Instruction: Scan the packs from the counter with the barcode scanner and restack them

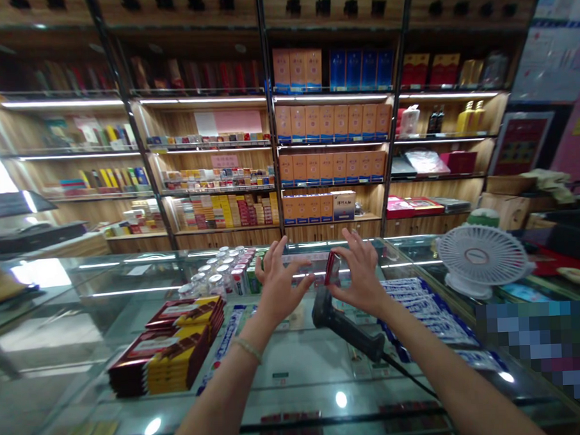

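My right hand (362,275) pinches a small thin red box (329,268) between thumb and fingers, held upright above the glass counter (301,364). My left hand (283,282) is raised just left of it, fingers apart and nothing in them. Under the hands lies a black handheld barcode scanner (347,330), its cable running toward the lower right beneath my right forearm. Left of my left hand stand rows of small cans (225,275). Stacks of red and yellow chocolate packets (168,348) sit nearer on the left.
Blue and white packets (423,314) lie on the counter at the right, beside a white fan (481,257). A narrow blue and white strip (228,339) lies by the chocolate stacks. Behind the counter, lit wooden shelves hold orange boxes (333,169) and other packaged goods.
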Motion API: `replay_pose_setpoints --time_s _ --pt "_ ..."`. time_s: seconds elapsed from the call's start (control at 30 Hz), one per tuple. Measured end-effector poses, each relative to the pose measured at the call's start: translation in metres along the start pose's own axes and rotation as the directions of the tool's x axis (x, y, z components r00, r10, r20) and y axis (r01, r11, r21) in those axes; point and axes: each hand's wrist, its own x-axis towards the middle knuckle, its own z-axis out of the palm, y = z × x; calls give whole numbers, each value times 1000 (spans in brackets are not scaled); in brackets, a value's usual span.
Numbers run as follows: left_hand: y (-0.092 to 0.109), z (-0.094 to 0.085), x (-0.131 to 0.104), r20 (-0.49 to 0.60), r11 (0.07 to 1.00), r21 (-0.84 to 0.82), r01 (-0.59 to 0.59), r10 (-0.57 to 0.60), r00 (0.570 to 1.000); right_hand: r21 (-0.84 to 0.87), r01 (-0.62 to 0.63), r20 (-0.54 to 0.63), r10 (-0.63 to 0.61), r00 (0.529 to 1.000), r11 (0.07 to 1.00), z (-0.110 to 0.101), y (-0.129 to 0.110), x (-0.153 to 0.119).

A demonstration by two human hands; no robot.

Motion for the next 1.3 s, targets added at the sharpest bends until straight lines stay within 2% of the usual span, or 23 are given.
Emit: replay_pose_setpoints --time_s 0.2,0.37,0.63,0.8,0.97,1.17,1.3 --pt "17 -4 -1 6 1000 -28 0 0 1000 -159 132 80 -120 989 978 8 -17 -2" --pt "19 -2 -1 -36 999 -25 27 -28 999 -209 153 107 -133 985 966 13 -16 -3" --pt "-2 6 0 -52 992 -84 90 -94 994 -222 137 123 -112 986 965 6 -8 -1" --pt "-22 7 1 -54 982 -139 130 -139 989 -239 120 105 -97 990 964 1 10 -4" --pt "-29 13 0 -60 980 -134 147 -156 986 -241 103 110 -78 991 965 0 22 -8" --pt "-32 11 -2 -32 988 -27 149 -150 988 -262 88 93 -66 993 961 -4 23 -9" --pt "-34 1 -6 -28 994 99 42 -40 999 -281 79 83 -58 995 956 -8 24 -8"
